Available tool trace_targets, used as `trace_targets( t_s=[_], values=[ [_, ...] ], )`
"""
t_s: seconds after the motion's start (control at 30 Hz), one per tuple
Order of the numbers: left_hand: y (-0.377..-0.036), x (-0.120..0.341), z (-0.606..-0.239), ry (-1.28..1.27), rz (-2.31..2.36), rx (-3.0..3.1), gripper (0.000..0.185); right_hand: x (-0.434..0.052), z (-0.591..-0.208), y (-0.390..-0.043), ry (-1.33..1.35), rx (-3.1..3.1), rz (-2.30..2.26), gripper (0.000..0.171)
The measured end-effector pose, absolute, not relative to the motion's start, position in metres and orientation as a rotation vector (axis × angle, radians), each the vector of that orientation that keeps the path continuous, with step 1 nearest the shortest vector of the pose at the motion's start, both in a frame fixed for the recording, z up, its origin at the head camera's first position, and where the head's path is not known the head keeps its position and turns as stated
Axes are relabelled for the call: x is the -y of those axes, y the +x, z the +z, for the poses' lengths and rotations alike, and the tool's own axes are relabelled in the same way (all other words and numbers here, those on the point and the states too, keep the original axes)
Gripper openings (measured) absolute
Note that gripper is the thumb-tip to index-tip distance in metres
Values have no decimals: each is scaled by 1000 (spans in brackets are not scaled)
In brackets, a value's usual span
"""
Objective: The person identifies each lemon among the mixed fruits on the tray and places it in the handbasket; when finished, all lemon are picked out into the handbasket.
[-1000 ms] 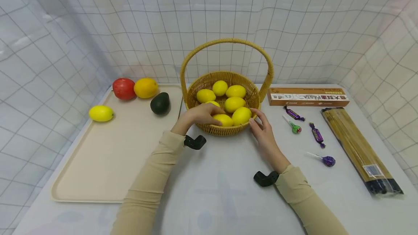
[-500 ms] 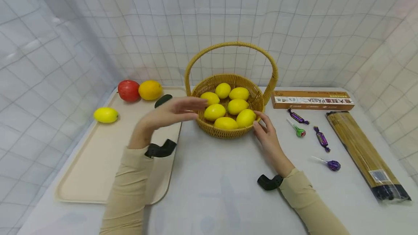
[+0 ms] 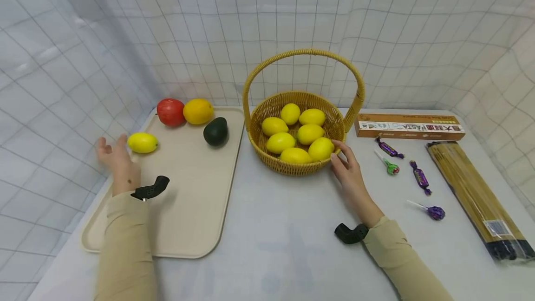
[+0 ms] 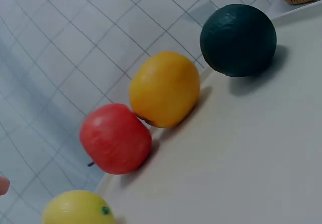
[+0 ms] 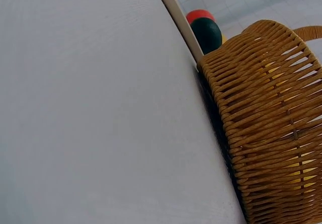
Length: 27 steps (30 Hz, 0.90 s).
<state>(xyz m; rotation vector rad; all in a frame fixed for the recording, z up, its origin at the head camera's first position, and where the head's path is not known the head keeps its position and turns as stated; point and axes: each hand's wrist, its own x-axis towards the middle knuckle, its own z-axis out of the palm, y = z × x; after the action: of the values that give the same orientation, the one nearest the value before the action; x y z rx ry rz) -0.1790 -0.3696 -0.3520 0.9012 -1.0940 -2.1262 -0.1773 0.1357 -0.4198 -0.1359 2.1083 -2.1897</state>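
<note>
My left hand (image 3: 118, 160) is over the left edge of the beige tray (image 3: 192, 217), holding nothing, its fingers loosely bent. Just right of it a yellow lemon (image 3: 142, 143) lies at the tray's edge; in the left wrist view this lemon (image 4: 78, 209) is partly cut off at the bottom. My right hand (image 3: 350, 173) holds the front right rim of the wicker basket (image 3: 281, 165), thumb outside and fingertips at the rim. Several lemons (image 3: 309, 134) sit in the basket. In the right wrist view only the basket's woven side (image 5: 271, 128) shows, with the hand out of sight.
A red apple-like fruit (image 3: 170, 112), an orange-yellow fruit (image 3: 198, 111) and a dark green avocado (image 3: 216, 131) rest at the tray's back. To the right lie a pasta box (image 3: 409, 127), wrapped candies (image 3: 420, 178), lollipops (image 3: 435, 212) and a bag of dark noodle-like sticks (image 3: 476, 189).
My left hand has come out of the basket and swung left across the tray to the lone lemon, leaving a lemon among the others. The right hand stays at the basket rim.
</note>
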Motion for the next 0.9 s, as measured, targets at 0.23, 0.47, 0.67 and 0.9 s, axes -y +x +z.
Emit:
trace_targets(
  t_s=[0.23, 0.47, 0.67, 0.9],
  values=[
    [-212, 353, -388, 929, -2013, 1262, 86, -138, -424, -173, -122, -2101, -2187, 47],
    [-228, 346, -406, 954, -1617, 1599, 70, -137, -424, -176, -162, -2110, -2211, 49],
    [-211, 343, -396, 980, -1854, 1596, 65, -136, -421, -178, -132, -2102, -2218, 48],
    [-168, 303, -354, 477, -2625, 1495, 60, -134, -419, -180, -157, -2099, -2232, 47]
  ],
)
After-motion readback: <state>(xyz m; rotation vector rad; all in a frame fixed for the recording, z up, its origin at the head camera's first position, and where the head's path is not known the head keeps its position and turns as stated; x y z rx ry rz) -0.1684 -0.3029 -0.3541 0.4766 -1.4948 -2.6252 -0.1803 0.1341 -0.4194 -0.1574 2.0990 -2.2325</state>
